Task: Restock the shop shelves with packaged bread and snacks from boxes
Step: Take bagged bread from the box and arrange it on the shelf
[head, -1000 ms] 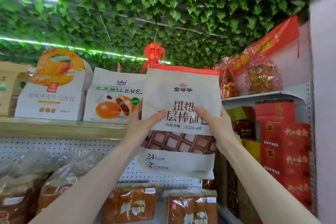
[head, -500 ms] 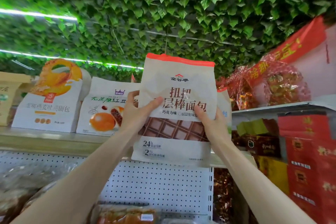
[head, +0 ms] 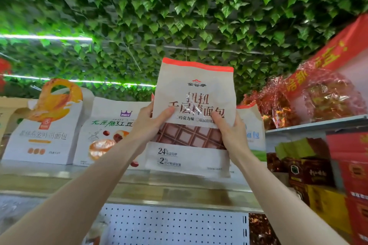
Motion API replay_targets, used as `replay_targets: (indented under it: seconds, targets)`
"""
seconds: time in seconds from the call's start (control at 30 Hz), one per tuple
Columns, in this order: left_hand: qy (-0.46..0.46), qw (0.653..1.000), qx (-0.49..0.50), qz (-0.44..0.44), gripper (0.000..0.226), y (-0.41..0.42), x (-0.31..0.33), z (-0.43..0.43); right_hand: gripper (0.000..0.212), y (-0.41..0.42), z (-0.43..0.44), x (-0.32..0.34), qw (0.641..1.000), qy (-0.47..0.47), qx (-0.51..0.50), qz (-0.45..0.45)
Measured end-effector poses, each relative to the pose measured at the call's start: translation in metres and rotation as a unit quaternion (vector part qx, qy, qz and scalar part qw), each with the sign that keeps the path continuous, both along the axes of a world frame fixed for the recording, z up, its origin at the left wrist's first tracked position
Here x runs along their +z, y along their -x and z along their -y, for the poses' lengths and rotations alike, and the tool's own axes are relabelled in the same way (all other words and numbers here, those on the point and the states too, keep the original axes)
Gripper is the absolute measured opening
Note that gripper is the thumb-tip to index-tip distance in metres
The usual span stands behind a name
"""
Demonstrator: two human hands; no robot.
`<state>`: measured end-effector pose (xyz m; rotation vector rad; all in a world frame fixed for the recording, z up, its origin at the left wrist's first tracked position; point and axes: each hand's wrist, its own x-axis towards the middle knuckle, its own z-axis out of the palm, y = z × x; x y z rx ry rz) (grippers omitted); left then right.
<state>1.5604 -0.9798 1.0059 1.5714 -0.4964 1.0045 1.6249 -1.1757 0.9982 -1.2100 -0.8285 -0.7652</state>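
Both my left hand (head: 148,123) and right hand (head: 229,131) grip the chocolate bread bag (head: 194,93) at the top shelf (head: 59,173), which I judge must next be stood upright in the row.

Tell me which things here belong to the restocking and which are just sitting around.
Job: bread bag, held in left grip and right grip; top shelf.
Lying about: leaf ceiling; red gift boxes; cellophane-wrapped basket.

Your bread bag (head: 194,85) reads 全谷亭, 扭扭千层棒面包, 巧克力味, 24h and 2; the white bag (head: 107,125) left of it on the shelf (head: 59,175) reads 无蔗糖红豆.
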Motion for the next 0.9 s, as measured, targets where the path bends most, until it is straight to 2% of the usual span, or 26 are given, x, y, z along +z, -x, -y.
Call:
replay_targets:
  seconds: [0.37, 0.73, 0.9]
  targets:
    - [0.008, 1.0, -0.01, -0.017, 0.004, -0.055, -0.018, -0.022, 0.019, -0.048, -0.019, -0.015, 1.0, 0.001, 0.001, -0.022]
    - [0.016, 1.0, -0.005, -0.015, 0.004, -0.074, -0.032, -0.036, 0.014, -0.064, -0.03, -0.028, 0.999, 0.012, 0.007, -0.04]
    - [-0.013, 1.0, 0.007, -0.016, 0.009, -0.07, -0.037, -0.036, 0.017, -0.062, -0.031, -0.03, 0.999, 0.028, -0.004, -0.033]
